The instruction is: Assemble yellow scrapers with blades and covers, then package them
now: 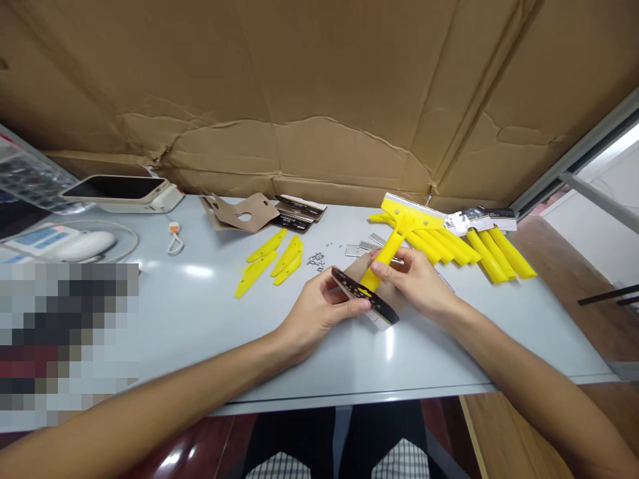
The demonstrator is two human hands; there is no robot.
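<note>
The left hand point(327, 309) grips a black printed card point(372, 298) folded around the lower end of a yellow scraper point(382, 261), while the right hand point(409, 276) holds the scraper's handle. Its wide head, edged with a pale strip, points away from the person (two screws show on it).

On the grey surface point(210, 339), flat yellow pieces point(273, 261) lie left of a small heap of screws point(316, 260), with metal blades point(355, 250) just beside the scraper. More yellow handles point(486, 256) lie in a row at the right, near other cards. Brown card sleeves point(243, 213) sit at the back, before a creased cardboard wall point(319, 86). Farther left are a phone point(117, 188), a looped cable tag point(174, 238) and a white mouse point(86, 245).
</note>
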